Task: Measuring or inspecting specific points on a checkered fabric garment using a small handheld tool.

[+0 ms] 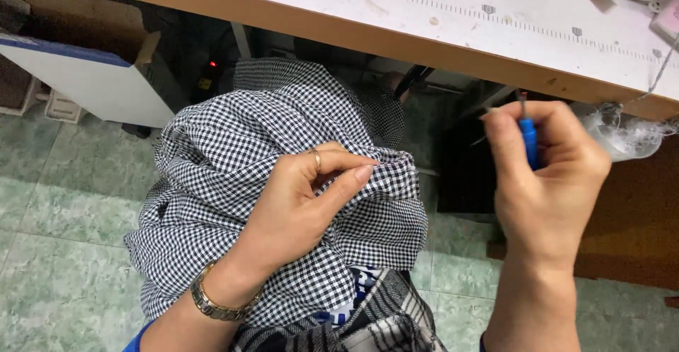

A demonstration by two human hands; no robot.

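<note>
Left hand (300, 203) pinches the checked fabric (233, 154) at frame centre; right hand (544, 175), right of frame, grips a blue tool (529, 142) below the worktop (438, 20).

Open gap between my hands; table edge (396, 44) blocks above, checked cloth (233, 147) fills my lap.

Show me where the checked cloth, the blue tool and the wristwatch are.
checked cloth (233, 147): head view, bunched upper fold.
blue tool (529, 143): head view, handle in the right hand.
wristwatch (212, 304): head view, metal band.
</note>
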